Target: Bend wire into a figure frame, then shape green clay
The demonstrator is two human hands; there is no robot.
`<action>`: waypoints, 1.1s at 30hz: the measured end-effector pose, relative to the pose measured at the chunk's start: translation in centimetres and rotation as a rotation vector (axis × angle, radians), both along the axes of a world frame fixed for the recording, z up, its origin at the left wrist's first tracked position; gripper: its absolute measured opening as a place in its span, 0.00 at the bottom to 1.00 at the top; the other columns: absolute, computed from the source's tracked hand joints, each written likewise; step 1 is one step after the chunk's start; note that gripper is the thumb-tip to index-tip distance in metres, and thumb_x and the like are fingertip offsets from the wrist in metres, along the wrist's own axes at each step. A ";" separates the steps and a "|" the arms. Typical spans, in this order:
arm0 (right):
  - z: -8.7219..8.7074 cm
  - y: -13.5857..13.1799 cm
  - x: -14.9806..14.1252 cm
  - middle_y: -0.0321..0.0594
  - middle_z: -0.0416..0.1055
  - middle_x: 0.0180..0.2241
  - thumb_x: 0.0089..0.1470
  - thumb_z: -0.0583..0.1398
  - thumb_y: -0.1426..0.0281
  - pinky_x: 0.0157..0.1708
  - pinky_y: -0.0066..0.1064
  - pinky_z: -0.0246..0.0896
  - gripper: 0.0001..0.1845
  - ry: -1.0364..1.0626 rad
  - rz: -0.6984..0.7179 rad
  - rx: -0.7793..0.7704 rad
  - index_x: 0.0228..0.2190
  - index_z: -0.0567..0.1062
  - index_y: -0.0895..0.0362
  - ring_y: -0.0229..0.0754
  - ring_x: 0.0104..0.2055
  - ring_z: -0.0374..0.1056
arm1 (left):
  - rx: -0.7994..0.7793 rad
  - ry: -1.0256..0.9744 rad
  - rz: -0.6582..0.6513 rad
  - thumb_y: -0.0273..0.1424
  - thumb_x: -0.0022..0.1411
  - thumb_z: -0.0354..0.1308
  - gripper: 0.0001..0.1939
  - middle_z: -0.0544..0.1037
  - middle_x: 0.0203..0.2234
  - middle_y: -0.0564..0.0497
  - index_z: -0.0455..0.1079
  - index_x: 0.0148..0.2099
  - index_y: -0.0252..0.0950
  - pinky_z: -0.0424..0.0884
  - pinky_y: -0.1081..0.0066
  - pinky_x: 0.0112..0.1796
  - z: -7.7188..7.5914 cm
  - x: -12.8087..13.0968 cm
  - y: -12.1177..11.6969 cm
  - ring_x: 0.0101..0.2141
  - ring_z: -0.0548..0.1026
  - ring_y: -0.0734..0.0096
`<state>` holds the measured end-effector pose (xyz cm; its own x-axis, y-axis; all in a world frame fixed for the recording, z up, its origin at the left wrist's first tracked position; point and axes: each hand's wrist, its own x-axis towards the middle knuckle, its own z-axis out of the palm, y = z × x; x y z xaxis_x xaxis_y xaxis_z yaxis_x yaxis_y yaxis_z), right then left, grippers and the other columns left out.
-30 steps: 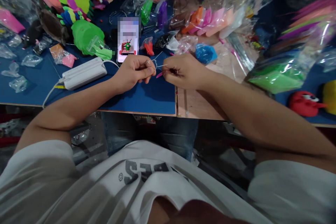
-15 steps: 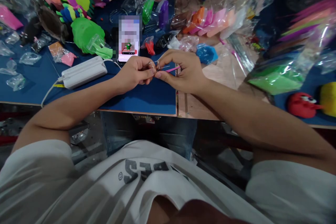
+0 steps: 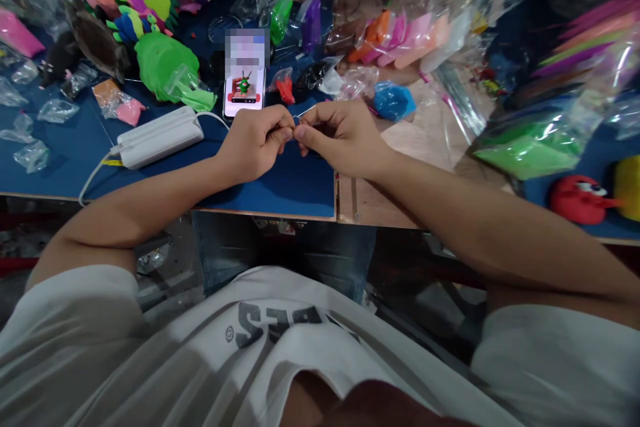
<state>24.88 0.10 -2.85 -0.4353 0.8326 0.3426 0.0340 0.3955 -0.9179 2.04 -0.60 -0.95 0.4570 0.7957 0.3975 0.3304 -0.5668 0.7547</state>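
Over the blue table top, my left hand (image 3: 257, 140) and my right hand (image 3: 345, 133) meet fingertip to fingertip. Both are closed in a pinch on a thin silvery wire (image 3: 306, 111), most of which my fingers hide. A short length of it shows just above the right fingertips. Right behind the hands a phone (image 3: 244, 90) stands propped up, its lit screen showing a green figure with antennae.
A white power adapter (image 3: 163, 137) with its cable lies left of the hands. Around the back are a green clay piece (image 3: 167, 67), a blue clay bag (image 3: 394, 101) and bagged coloured clay (image 3: 530, 147). A red clay head (image 3: 577, 200) sits far right, near the table edge.
My left hand has turned, bringing its knuckles up, and the fingertips are closer together. The wire loops and a pink stick seen at my right fingers before are now mostly out of sight.
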 end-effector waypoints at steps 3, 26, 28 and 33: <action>0.1 -0.2 -0.2 0.37 0.79 0.26 0.65 0.75 0.34 0.26 0.31 0.67 0.34 0.025 0.017 -0.048 0.30 0.81 0.52 0.39 0.26 0.71 | -0.039 -0.022 0.019 0.28 0.74 0.63 0.08 0.79 0.24 0.53 0.76 0.38 0.40 0.70 0.65 0.36 -0.2 0.1 0.3 0.27 0.76 0.68; 0.0 -0.2 -0.7 0.30 0.67 0.19 0.71 0.72 0.52 0.22 0.33 0.53 0.27 -0.005 -0.037 -0.041 0.25 0.72 0.49 0.37 0.22 0.59 | 0.022 0.020 0.062 0.36 0.73 0.69 0.09 0.71 0.25 0.54 0.73 0.40 0.43 0.65 0.62 0.36 -0.3 0.6 -0.4 0.26 0.67 0.67; 0.0 -0.2 -0.6 0.29 0.66 0.17 0.72 0.73 0.51 0.19 0.31 0.53 0.29 0.039 0.010 -0.162 0.25 0.71 0.50 0.35 0.18 0.58 | 0.032 0.034 0.071 0.35 0.73 0.70 0.09 0.71 0.25 0.55 0.74 0.39 0.42 0.65 0.62 0.36 -0.2 0.6 -0.4 0.26 0.67 0.68; 0.0 0.3 0.3 0.34 0.76 0.25 0.68 0.76 0.47 0.20 0.32 0.63 0.25 0.086 0.084 -0.249 0.32 0.79 0.51 0.37 0.21 0.67 | -0.134 -0.085 0.054 0.34 0.75 0.69 0.11 0.77 0.25 0.53 0.75 0.38 0.41 0.66 0.67 0.31 0.0 0.7 0.3 0.26 0.71 0.71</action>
